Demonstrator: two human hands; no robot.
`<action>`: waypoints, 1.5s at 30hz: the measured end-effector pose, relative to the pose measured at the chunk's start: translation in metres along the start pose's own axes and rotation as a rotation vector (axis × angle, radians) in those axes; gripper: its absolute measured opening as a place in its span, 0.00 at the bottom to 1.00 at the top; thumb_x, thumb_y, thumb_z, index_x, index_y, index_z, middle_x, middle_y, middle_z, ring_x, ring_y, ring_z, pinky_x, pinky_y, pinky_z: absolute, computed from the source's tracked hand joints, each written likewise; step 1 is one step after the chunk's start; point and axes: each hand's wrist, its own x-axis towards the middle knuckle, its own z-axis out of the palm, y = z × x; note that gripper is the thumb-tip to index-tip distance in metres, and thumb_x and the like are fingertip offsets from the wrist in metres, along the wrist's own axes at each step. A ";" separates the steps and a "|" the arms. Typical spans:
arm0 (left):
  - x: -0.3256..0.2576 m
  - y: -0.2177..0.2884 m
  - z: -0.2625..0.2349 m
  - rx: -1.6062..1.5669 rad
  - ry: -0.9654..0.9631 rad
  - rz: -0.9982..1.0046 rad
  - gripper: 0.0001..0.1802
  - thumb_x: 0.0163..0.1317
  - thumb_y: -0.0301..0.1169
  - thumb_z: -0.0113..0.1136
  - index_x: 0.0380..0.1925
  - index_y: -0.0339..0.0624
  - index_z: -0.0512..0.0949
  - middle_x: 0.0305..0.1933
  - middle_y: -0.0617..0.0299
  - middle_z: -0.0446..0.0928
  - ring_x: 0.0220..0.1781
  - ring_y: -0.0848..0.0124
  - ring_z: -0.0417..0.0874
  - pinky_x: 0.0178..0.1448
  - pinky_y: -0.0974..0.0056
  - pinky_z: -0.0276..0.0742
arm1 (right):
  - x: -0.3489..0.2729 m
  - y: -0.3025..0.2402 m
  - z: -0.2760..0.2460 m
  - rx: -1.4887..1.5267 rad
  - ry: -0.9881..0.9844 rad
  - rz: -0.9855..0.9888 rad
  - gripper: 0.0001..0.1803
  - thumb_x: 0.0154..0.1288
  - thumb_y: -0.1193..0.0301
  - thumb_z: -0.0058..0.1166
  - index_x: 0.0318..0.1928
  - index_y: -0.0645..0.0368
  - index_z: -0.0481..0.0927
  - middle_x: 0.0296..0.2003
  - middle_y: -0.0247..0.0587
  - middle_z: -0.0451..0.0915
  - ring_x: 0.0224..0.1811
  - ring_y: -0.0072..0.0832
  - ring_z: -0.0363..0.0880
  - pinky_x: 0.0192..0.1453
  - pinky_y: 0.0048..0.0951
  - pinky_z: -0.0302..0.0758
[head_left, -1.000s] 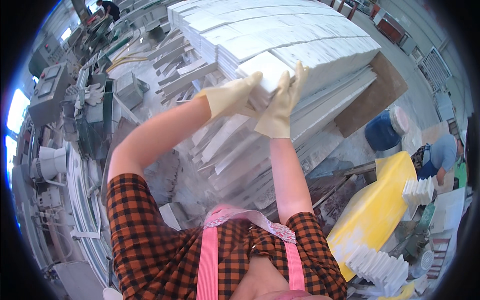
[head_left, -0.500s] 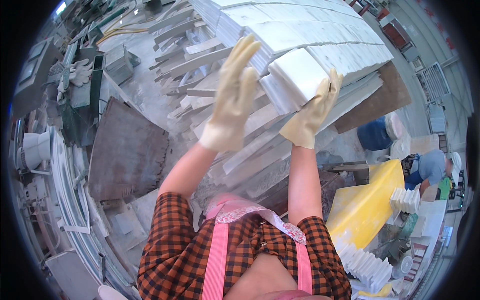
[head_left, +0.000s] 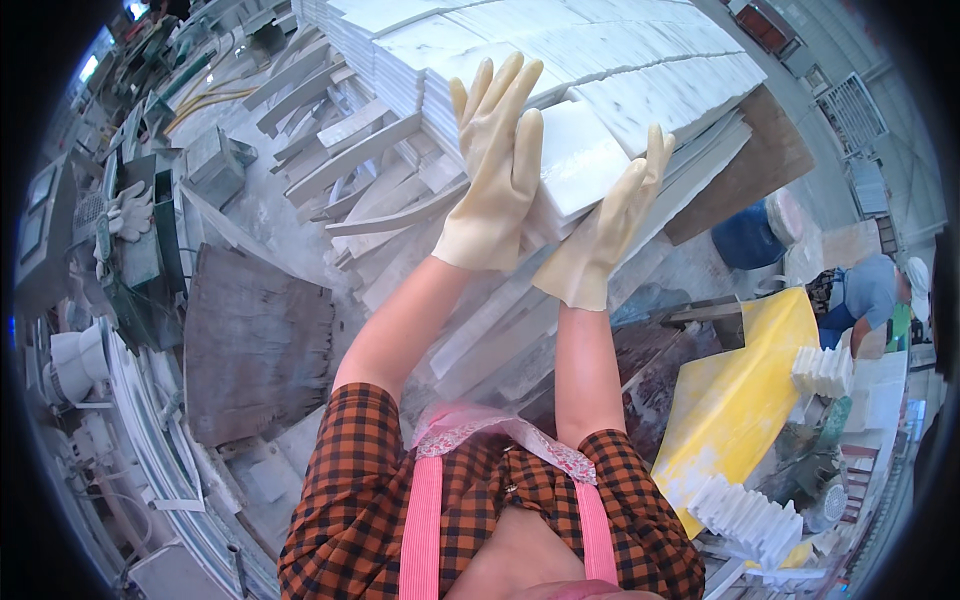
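Observation:
Pale cream rubber gloves cover both of my hands. A small stack of white marble tiles (head_left: 578, 155) lies at the near corner of the large stacked marble slabs (head_left: 540, 45). My left hand (head_left: 497, 150) is upright at the tiles' left edge, fingers stretched out and spread; whether its palm touches them is hard to tell. Along the tiles' near right edge lies my right hand (head_left: 612, 220), its fingers straight and its palm turned toward the stone. Neither hand grips anything. The tiles' lower edges are partly hidden behind the gloves.
Long stone offcuts (head_left: 380, 165) lie heaped left of the slabs. A brown board (head_left: 255, 345) is at the left, and a yellow sheet (head_left: 735, 385) at the right beside white tile stacks (head_left: 745, 525). A blue barrel (head_left: 748, 237) and another person (head_left: 868, 295) are farther right.
My left hand has come right and closer, from above the offcuts to the tiles' left edge. My right hand stays at their right edge, slightly lower in view. The view has shifted a little.

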 end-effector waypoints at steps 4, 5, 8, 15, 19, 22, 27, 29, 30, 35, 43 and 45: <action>-0.001 0.002 -0.002 0.046 -0.053 -0.026 0.25 0.81 0.39 0.43 0.70 0.41 0.74 0.75 0.43 0.70 0.83 0.42 0.57 0.87 0.40 0.32 | -0.004 -0.016 0.008 0.050 -0.020 0.086 0.24 0.88 0.60 0.32 0.67 0.66 0.71 0.80 0.61 0.50 0.86 0.47 0.40 0.86 0.47 0.45; -0.002 0.003 -0.002 0.048 -0.053 -0.034 0.24 0.81 0.38 0.42 0.70 0.42 0.75 0.75 0.44 0.70 0.83 0.43 0.57 0.87 0.41 0.33 | -0.004 -0.017 0.009 0.050 -0.016 0.104 0.23 0.88 0.61 0.32 0.66 0.65 0.71 0.80 0.60 0.51 0.86 0.47 0.41 0.86 0.46 0.45; -0.003 0.003 0.000 0.054 -0.040 -0.042 0.22 0.82 0.34 0.41 0.68 0.43 0.76 0.74 0.47 0.71 0.83 0.48 0.57 0.87 0.43 0.34 | -0.001 -0.011 0.009 -0.044 -0.048 0.042 0.20 0.88 0.63 0.31 0.59 0.64 0.73 0.77 0.53 0.57 0.85 0.48 0.43 0.86 0.49 0.45; -0.008 -0.013 0.007 0.046 0.077 0.016 0.20 0.82 0.32 0.42 0.65 0.39 0.77 0.70 0.47 0.75 0.79 0.50 0.65 0.87 0.44 0.43 | 0.002 0.013 0.007 -0.220 -0.056 -0.140 0.27 0.87 0.56 0.35 0.57 0.66 0.80 0.75 0.54 0.60 0.82 0.42 0.53 0.80 0.44 0.60; -0.002 -0.014 0.005 0.117 0.175 0.091 0.21 0.79 0.33 0.46 0.62 0.31 0.78 0.69 0.37 0.75 0.76 0.43 0.69 0.84 0.41 0.50 | 0.011 0.017 0.004 -0.277 -0.025 -0.214 0.27 0.87 0.57 0.35 0.53 0.66 0.83 0.70 0.50 0.70 0.78 0.44 0.60 0.79 0.44 0.62; 0.001 -0.009 -0.016 0.069 0.197 0.140 0.23 0.77 0.35 0.47 0.60 0.25 0.78 0.68 0.31 0.74 0.74 0.39 0.70 0.83 0.39 0.53 | 0.015 0.012 -0.004 -0.388 -0.074 -0.276 0.26 0.87 0.56 0.35 0.57 0.64 0.81 0.65 0.48 0.75 0.75 0.41 0.65 0.78 0.42 0.63; -0.027 0.014 -0.034 -0.064 0.157 -0.043 0.25 0.80 0.39 0.43 0.64 0.32 0.78 0.74 0.35 0.69 0.81 0.37 0.60 0.85 0.41 0.47 | 0.012 -0.002 -0.014 0.137 -0.026 0.148 0.27 0.88 0.55 0.31 0.72 0.59 0.67 0.68 0.44 0.71 0.75 0.38 0.64 0.80 0.39 0.62; -0.024 0.014 -0.029 -0.039 0.077 0.001 0.27 0.80 0.41 0.41 0.66 0.35 0.77 0.76 0.36 0.67 0.83 0.37 0.57 0.86 0.40 0.42 | 0.016 -0.006 -0.017 0.056 0.059 0.167 0.29 0.88 0.53 0.29 0.76 0.59 0.63 0.71 0.42 0.67 0.73 0.32 0.67 0.78 0.36 0.65; -0.018 0.012 -0.026 -0.007 0.033 0.072 0.27 0.80 0.41 0.40 0.66 0.35 0.78 0.76 0.35 0.67 0.83 0.37 0.57 0.86 0.40 0.41 | 0.017 -0.008 -0.018 0.047 0.042 0.123 0.30 0.88 0.52 0.29 0.76 0.59 0.63 0.72 0.42 0.65 0.73 0.32 0.66 0.78 0.35 0.65; -0.010 0.015 0.005 0.031 -0.048 0.169 0.26 0.79 0.40 0.40 0.59 0.35 0.83 0.67 0.38 0.78 0.77 0.33 0.65 0.85 0.37 0.42 | 0.031 -0.013 -0.016 -0.213 -0.004 -0.307 0.27 0.88 0.55 0.31 0.77 0.54 0.62 0.76 0.44 0.57 0.77 0.37 0.62 0.80 0.38 0.62; -0.019 0.012 0.027 0.205 0.099 0.176 0.14 0.74 0.29 0.54 0.54 0.43 0.84 0.58 0.54 0.83 0.71 0.46 0.74 0.83 0.36 0.49 | 0.058 0.010 0.002 0.066 0.025 0.137 0.22 0.86 0.64 0.39 0.73 0.57 0.68 0.74 0.44 0.63 0.75 0.34 0.64 0.78 0.36 0.64; -0.020 0.012 0.028 0.212 0.087 0.151 0.16 0.78 0.32 0.48 0.56 0.44 0.83 0.61 0.55 0.82 0.73 0.48 0.71 0.85 0.39 0.45 | 0.063 0.019 0.005 0.147 0.043 0.142 0.21 0.85 0.66 0.42 0.71 0.59 0.69 0.75 0.46 0.63 0.75 0.36 0.64 0.77 0.37 0.64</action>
